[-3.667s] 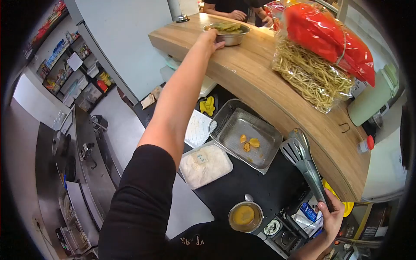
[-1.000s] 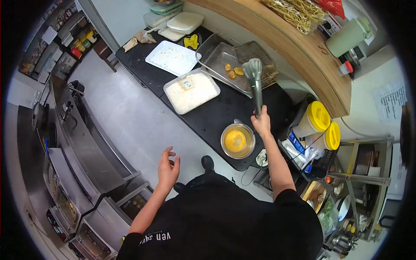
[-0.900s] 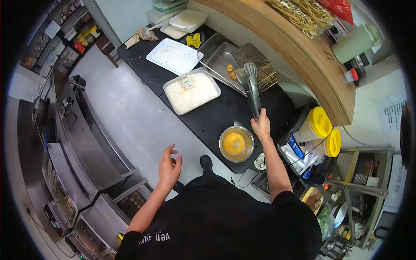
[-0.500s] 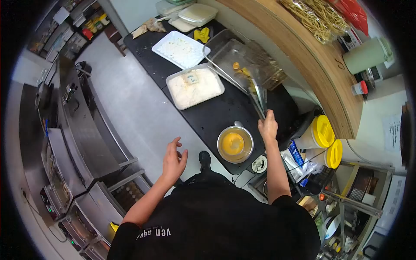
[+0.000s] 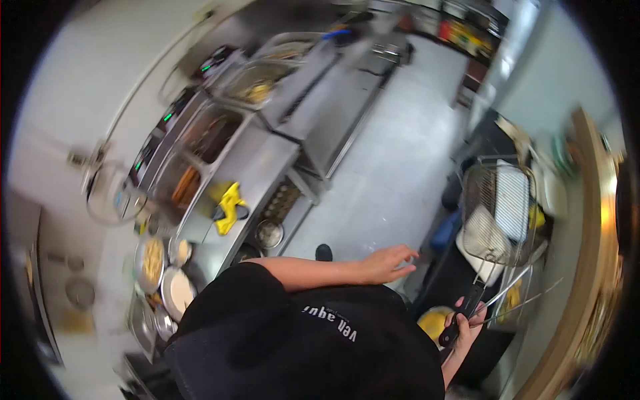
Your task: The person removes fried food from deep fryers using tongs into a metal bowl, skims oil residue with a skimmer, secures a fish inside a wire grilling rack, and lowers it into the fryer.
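My right hand, at the lower right, is closed around the black handle of a wire-mesh basket. The basket extends away over a white tray and a pale, flour-like container. Thin metal rods stick out beside this hand; what they belong to is blurred. A bowl of yellow liquid lies just left of the hand, partly covered by it. My left hand hovers in front of my body with its fingers apart and holds nothing.
A steel counter with fryer wells runs along the left. On it lies a yellow and black cloth. Several bowls, one with a white content, stand at the lower left. A wooden ledge curves along the right.
The view has swung left toward the fryers. My right hand, earlier on the tongs over the yellow pieces, now grips the basket handle. My left hand remains raised and empty.
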Available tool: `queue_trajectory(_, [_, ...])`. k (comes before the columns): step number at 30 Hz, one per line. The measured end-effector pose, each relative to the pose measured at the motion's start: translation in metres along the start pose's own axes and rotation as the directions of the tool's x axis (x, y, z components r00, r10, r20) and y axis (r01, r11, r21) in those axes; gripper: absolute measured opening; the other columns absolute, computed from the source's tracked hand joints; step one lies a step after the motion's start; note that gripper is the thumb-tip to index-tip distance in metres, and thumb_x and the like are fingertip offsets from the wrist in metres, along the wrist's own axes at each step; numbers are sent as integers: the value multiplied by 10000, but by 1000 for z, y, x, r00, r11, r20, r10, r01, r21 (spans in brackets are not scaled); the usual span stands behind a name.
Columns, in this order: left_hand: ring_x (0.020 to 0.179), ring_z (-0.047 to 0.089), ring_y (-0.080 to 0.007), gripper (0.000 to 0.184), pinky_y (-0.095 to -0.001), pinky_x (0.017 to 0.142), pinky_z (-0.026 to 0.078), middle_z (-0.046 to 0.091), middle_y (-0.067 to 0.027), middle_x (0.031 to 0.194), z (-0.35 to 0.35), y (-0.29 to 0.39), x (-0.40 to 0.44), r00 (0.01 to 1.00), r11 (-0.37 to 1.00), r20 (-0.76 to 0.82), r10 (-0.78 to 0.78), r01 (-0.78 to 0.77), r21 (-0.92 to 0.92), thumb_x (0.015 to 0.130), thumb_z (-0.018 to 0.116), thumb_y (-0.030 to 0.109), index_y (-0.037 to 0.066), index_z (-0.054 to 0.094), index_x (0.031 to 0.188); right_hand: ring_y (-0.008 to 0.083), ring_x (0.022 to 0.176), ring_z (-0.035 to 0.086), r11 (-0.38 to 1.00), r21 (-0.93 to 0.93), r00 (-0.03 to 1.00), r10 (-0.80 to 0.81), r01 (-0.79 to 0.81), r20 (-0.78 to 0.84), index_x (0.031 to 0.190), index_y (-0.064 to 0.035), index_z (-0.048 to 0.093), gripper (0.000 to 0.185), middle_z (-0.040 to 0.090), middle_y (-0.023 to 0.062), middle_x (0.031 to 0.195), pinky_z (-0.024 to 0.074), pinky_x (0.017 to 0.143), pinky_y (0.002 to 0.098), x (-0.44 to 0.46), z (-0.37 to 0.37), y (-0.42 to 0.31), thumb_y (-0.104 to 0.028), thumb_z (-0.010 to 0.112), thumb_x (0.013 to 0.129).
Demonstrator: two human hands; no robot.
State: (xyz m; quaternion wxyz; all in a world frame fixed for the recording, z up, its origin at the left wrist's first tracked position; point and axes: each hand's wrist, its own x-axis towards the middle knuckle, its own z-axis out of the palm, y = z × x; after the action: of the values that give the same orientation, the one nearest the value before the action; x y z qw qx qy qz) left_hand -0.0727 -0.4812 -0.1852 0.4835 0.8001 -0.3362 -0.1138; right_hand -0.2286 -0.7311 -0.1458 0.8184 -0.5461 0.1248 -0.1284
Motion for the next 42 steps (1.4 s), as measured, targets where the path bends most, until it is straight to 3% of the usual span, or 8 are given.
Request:
queue_trajectory(10, [675, 587, -264, 376, -360, 639, 465, 590, -110, 767, -167, -40, -125, 804, 999, -594, 41, -17, 46, 1005, 392, 254, 12, 616, 824, 231, 519, 582, 863, -230, 411, 429, -450, 804, 1105, 1, 411, 415, 602, 220, 978, 467, 420, 323, 132, 375, 42, -37, 617, 748])
queue_trajectory(20, [457, 439, -136, 600, -275, 425, 314, 531, -72, 560, -300, -43, -272, 21, 973, -997, 78, 215, 80, 1015, 302, 376, 11, 593, 638, 198, 667, 610, 325, -461, -242, 535, -826, 810, 1015, 39, 498, 259, 621, 142, 944, 520, 569, 274, 67, 700, 210, -31, 577, 779])
queue_trajectory(24, [463, 427, -173, 669, -298, 409, 312, 536, -69, 619, -354, 54, -283, 160, 905, -910, 383, 131, 404, 932, 372, 612, 48, 562, 626, 220, 670, 615, 208, -458, -275, 567, -864, 776, 971, 46, 509, 226, 613, 137, 893, 518, 579, 307, 31, 746, 232, -24, 576, 767])
queue_trajectory(28, [506, 551, -122, 365, -249, 524, 461, 573, -76, 703, -408, 124, -261, 51, 525, -712, 700, -713, 465, 880, 625, 358, 65, 582, 667, 248, 682, 632, 279, -340, -79, 659, -898, 748, 876, 48, 538, 157, 613, 140, 838, 543, 643, 354, -1, 763, 231, -71, 591, 789])
queue_trajectory(34, [640, 639, -226, 153, -363, 794, 570, 607, -102, 658, -452, 129, -189, -377, 13, -536, 755, -809, 587, 857, 572, 5, 21, 638, 720, 258, 680, 656, 260, -308, -43, 696, -915, 717, 901, 29, 543, 153, 621, 125, 846, 564, 651, 346, -6, 745, 240, -93, 593, 823])
queue_trajectory(36, [655, 644, -187, 210, -363, 778, 575, 600, -77, 658, -467, 120, -175, -500, -249, -20, 866, -466, 849, 849, 568, -29, 47, 609, 657, 256, 683, 674, 318, -399, -83, 685, -860, 724, 908, 30, 546, 171, 634, 118, 862, 577, 626, 337, 2, 735, 249, -115, 600, 834])
queue_trajectory(39, [680, 656, -178, 132, -356, 826, 558, 616, -76, 706, -451, 102, -181, 16, 83, -493, 870, -990, 113, 846, 590, -20, 51, 618, 738, 277, 697, 680, 320, -495, -163, 685, -808, 710, 1003, 14, 546, 216, 663, 142, 907, 582, 594, 355, 7, 724, 267, -122, 625, 854])
queue_trajectory(42, [688, 598, -164, 242, -361, 869, 480, 595, -75, 765, -439, 77, -193, 97, 587, -746, 659, -686, 429, 918, 519, 182, 70, 580, 712, 260, 683, 676, 378, -543, -237, 614, -749, 753, 1001, 8, 562, 268, 663, 140, 899, 583, 584, 350, 20, 727, 269, -190, 672, 859])
